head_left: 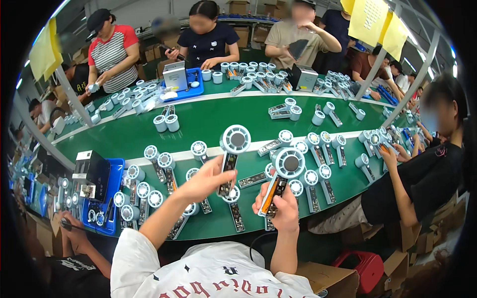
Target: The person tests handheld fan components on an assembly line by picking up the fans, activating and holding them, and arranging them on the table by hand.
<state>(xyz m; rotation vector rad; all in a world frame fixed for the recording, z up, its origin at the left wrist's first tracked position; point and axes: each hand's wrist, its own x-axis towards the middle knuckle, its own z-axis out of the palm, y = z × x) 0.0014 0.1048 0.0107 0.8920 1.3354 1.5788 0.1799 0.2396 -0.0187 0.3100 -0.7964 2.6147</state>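
My left hand (206, 179) is closed round the handle of a light blue handheld fan (235, 140), whose round head points up and whose opened handle shows a dark circuit board. My right hand (284, 211) grips a second handheld fan (289, 164) by its handle, tilted slightly. An orange strip or cell lies along the dark board in that handle. Both are held above the near edge of the green bench (258, 226). More half-open fans lie around my hands, among them one (237, 216) just below the left hand and one (312, 178) to the right of the right hand.
A blue tray (118, 166) with a black machine (92, 174) stands at the left. Beyond runs a green conveyor belt (208, 116) carrying several fans. Co-workers handle parts across it, and one person (417, 171) works close on my right. A red stool (365, 270) and cardboard boxes are below.
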